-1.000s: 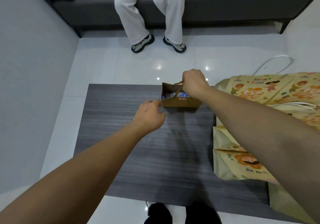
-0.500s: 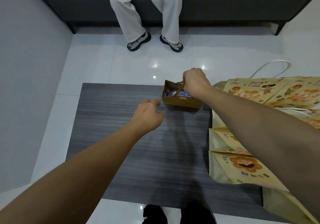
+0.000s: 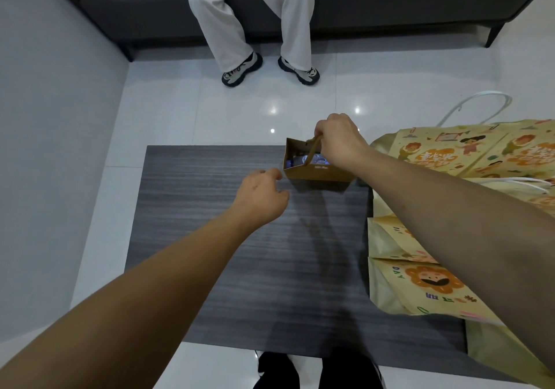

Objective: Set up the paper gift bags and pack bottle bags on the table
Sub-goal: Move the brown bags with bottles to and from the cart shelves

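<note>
Brown bag (image 3: 315,175) at the table's (image 3: 210,238) far edge, blue items inside | right hand (image 3: 339,142) grips its handle from above | left hand (image 3: 261,199) loosely curled, empty, just left of it | printed gift bags (image 3: 420,283) lying at right

Both forearms are seen bare, and no sleeve is visible on them. The left hand (image 3: 259,197) and the right hand (image 3: 341,142) are uncovered. Dark trousers (image 3: 318,370) are worn.
</note>
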### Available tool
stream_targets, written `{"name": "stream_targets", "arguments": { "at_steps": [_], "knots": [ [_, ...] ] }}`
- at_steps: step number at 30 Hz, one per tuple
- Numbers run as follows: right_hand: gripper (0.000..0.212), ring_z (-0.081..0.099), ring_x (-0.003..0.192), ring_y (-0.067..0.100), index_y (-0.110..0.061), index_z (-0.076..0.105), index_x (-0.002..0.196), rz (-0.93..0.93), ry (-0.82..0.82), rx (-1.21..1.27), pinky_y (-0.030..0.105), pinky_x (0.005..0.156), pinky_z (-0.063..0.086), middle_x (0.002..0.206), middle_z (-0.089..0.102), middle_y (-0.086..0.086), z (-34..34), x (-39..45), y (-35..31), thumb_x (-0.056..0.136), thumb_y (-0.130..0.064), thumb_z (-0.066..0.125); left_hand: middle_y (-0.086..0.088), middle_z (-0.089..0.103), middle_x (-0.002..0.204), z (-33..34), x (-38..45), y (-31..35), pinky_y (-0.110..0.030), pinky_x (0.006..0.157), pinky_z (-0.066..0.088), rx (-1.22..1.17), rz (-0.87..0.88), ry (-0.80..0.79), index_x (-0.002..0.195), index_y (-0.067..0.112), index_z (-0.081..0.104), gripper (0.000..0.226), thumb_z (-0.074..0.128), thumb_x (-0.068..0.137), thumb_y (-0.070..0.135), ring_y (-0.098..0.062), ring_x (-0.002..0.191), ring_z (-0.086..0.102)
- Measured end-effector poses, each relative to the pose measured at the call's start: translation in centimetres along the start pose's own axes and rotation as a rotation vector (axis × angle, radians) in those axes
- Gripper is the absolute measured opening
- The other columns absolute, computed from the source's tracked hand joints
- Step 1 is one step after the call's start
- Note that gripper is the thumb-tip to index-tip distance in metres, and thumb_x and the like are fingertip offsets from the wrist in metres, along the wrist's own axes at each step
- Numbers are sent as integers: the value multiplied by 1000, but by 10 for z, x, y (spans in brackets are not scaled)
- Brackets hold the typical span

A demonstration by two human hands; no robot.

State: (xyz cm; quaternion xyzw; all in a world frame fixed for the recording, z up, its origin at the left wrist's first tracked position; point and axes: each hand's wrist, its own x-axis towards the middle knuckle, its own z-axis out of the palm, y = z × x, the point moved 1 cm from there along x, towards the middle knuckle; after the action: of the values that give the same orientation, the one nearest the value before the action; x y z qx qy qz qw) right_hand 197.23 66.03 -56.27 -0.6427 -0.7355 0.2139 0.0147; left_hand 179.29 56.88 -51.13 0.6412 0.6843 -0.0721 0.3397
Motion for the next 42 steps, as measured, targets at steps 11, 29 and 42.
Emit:
{"name": "stream_targets", "arguments": {
  "at_steps": [11,29,42],
  "knots": [
    [35,51,109,26,-13,70,118,-23,3,1,30,80,47,111,58,11,5,-10,4,92,5,57,-11,46,147,-2,-11,-1,-35,104,42,1,20,20,145,16,46,49,58,100,30,-27,131,47],
    [25,55,106,28,-6,69,115,86,64,-26,35,90,51,110,63,15,-4,-12,-7,94,-1,57,-11,45,146,4,-33,-13,-25,90,36,-49,-10,35,146,14,46,49,57,100,27,-24,125,49],
    [34,54,111,28,-10,68,124,18,-11,-28,34,90,51,116,62,13,-8,-13,0,95,1,55,-10,44,148,-3,-31,2,-28,91,41,-1,-3,58,146,17,46,49,58,100,29,-23,125,51]
  ]
}}
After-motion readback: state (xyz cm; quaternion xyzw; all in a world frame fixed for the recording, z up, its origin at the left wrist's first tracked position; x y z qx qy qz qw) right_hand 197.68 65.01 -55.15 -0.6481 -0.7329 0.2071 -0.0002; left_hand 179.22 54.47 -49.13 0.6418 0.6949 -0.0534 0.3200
